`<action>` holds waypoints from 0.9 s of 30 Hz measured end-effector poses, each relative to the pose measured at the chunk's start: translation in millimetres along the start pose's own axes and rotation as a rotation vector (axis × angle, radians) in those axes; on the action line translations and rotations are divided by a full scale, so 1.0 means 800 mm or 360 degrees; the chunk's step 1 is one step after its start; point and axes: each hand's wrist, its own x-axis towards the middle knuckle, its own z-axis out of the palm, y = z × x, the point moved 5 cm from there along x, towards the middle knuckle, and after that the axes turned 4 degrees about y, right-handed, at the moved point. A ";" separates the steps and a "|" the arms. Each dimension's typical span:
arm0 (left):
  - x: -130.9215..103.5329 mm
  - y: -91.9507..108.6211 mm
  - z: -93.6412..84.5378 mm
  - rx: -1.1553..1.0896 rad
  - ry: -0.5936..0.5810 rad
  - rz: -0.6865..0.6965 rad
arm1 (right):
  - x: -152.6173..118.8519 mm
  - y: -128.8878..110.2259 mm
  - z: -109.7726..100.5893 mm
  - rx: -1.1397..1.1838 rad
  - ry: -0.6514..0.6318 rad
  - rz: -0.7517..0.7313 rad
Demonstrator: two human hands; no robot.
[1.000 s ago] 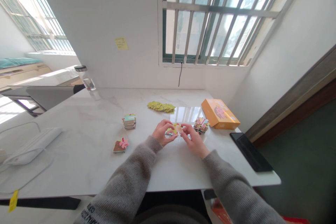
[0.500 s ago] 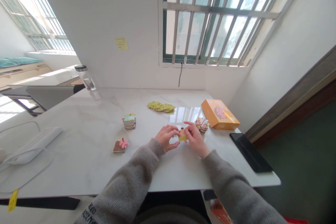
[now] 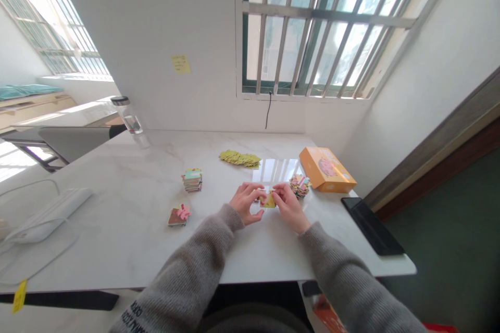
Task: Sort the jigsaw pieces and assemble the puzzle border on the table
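A small yellow jigsaw piece (image 3: 267,201) with reddish marks is between my two hands, low over the white table. My right hand (image 3: 289,208) pinches its right side between thumb and fingertips. My left hand (image 3: 245,203) is curled round the left side, fingertips at the piece and thumb bent below. Whether that thumb touches it is unclear. Part of another small piece (image 3: 257,199) shows by the left fingers, mostly hidden. Just right of my right hand lies a pile of mixed pieces (image 3: 299,186).
A yellow-green row of pieces (image 3: 239,159) lies farther back. To the left are a taller stack (image 3: 192,180) and a low brown-and-pink stack (image 3: 179,216). An orange box (image 3: 327,169) and a black phone-like slab (image 3: 371,225) are at right; a bottle (image 3: 130,118) stands back left.
The yellow piece has shifted slightly left and shows more of its face. My right fingers have drawn together at its right edge; the left hand has moved a little left.
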 end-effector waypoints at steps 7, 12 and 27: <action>0.001 0.000 -0.003 0.0018 0.0026 0.0004 | -0.002 -0.010 0.005 0.0106 -0.0060 0.0054; 0.001 -0.012 -0.027 0.0203 0.0220 -0.0287 | -0.003 -0.008 -0.002 0.0053 0.0035 0.0003; -0.067 -0.205 -0.204 0.0519 0.0339 -0.0803 | -0.016 -0.016 0.017 -0.0409 -0.0324 -0.0202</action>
